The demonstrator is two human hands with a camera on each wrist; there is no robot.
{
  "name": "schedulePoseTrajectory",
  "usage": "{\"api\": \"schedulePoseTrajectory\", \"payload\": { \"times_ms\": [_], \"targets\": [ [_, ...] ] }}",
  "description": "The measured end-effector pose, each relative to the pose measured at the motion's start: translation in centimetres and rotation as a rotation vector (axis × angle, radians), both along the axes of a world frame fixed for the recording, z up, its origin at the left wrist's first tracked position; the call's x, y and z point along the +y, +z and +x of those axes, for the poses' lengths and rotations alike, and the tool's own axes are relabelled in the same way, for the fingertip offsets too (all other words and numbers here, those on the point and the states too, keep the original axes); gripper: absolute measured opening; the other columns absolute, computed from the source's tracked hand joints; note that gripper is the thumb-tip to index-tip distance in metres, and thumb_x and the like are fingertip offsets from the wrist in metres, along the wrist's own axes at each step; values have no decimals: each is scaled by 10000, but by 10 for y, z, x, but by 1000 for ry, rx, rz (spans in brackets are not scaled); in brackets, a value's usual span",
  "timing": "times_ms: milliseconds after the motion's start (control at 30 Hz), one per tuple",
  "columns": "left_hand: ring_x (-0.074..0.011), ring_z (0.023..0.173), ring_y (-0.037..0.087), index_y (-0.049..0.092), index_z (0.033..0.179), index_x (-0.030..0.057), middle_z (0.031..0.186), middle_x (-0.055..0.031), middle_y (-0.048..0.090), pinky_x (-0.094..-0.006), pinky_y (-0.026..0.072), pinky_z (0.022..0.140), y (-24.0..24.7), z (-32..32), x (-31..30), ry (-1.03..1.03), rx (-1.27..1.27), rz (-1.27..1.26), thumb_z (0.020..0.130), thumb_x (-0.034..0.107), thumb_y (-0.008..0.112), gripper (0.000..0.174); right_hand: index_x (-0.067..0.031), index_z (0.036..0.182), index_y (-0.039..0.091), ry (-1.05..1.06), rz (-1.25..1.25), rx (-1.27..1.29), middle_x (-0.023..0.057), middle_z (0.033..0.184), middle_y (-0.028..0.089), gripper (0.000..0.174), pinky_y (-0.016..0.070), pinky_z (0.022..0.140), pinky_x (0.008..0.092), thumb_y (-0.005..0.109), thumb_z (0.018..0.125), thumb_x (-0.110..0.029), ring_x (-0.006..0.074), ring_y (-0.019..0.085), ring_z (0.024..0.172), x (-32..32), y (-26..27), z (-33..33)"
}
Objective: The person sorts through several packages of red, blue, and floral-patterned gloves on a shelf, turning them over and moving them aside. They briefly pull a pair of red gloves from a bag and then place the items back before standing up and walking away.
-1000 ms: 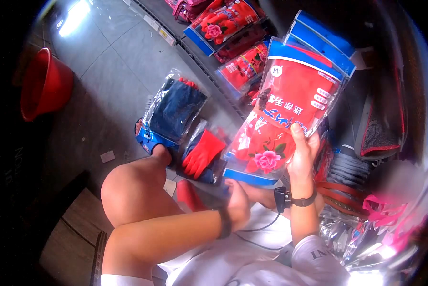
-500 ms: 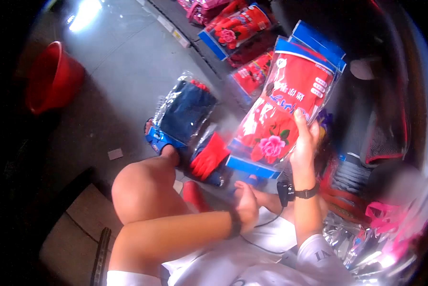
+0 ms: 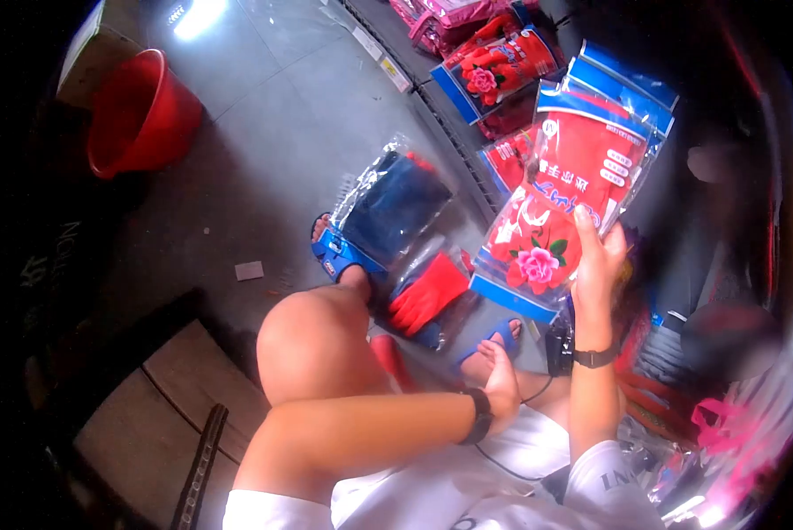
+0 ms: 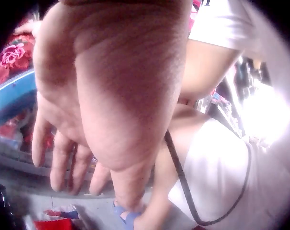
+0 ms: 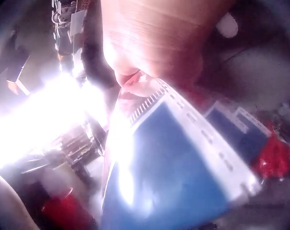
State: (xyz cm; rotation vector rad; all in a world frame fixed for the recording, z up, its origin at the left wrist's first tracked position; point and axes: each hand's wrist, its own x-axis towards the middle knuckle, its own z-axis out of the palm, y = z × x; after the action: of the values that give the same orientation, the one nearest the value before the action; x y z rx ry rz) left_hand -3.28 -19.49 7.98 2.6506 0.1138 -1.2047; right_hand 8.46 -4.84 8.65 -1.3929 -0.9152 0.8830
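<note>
In the head view my right hand (image 3: 598, 261) grips the edge of several overlapping clear packs of red gloves (image 3: 582, 168), thumb across the front one. That pack has blue end bands and a pink rose print, and is tilted. In the right wrist view the right hand (image 5: 154, 43) is above a blue-and-white pack end (image 5: 173, 163). My left hand (image 3: 502, 389) is below the packs, holding nothing, separate from them. The left wrist view shows this left hand (image 4: 111, 96) palm toward the camera, fingers extended.
A red basin (image 3: 145, 115) stands on the grey floor at upper left. Packs with dark blue (image 3: 392, 208) and red gloves (image 3: 432, 291) lie near a sandalled foot (image 3: 348, 265). More rose-printed packs (image 3: 502, 75) are at the top; pink and shiny wrappings (image 3: 714, 424) lie at right.
The head view has shifted, so the scene sits farther right. My left hand has moved away from the packs' lower edge. The right hand still holds the packs.
</note>
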Motion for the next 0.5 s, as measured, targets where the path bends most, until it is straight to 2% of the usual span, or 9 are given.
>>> {"api": "schedulePoseTrajectory", "payload": {
  "times_ms": [100,200,233,267,367,467,500],
  "targets": [
    [-415,1183,516,595,1298,93,1302,-188,560,-656,374,937,-10,8,-7,-45,47,-3,844,313,628,505,10,1187,595,-11,-22,44,63,1141,650,325,477,896,280,698,896,-91,111,606,987,-2,5,-4],
    [-407,1215,491,560,1296,121,1308,-182,525,-644,376,935,-41,22,-25,-85,101,18,837,322,634,507,5,1186,598,-5,-25,50,60,1143,650,324,474,899,276,700,895,-95,109,605,991,-2,4,-5],
    [-397,1227,478,563,1286,133,1310,-181,517,-643,371,938,-50,23,-27,-89,116,-9,840,335,626,494,4,1258,564,17,-34,19,69,1207,629,359,458,952,294,648,929,-115,127,600,1053,-3,3,-5],
    [-386,1236,462,564,1274,139,1307,-161,512,-642,365,937,-85,33,-44,-71,141,-15,844,345,616,480,-3,1192,601,-5,-14,93,59,1145,652,320,473,905,279,690,905,-112,112,610,989,-2,3,-8],
    [-354,1239,438,571,1231,152,1269,-101,513,-637,352,934,-192,72,-92,5,250,-87,856,365,587,431,-6,1202,600,12,-7,187,63,1159,653,322,483,913,291,677,912,-121,123,618,1007,0,0,-10],
    [-294,1091,511,596,1140,158,1041,-52,544,-624,349,934,-190,54,-101,30,257,243,882,360,548,332,-10,1201,605,14,-28,245,67,1154,660,320,494,912,302,676,911,-126,134,631,1005,0,5,-16],
    [-295,1092,510,596,1141,158,1042,-52,544,-624,349,934,-182,49,-98,31,251,221,881,360,548,333,-12,1197,608,28,-40,257,68,1150,663,318,498,909,305,677,909,-128,137,636,1003,-1,11,-17]
  ]
}}
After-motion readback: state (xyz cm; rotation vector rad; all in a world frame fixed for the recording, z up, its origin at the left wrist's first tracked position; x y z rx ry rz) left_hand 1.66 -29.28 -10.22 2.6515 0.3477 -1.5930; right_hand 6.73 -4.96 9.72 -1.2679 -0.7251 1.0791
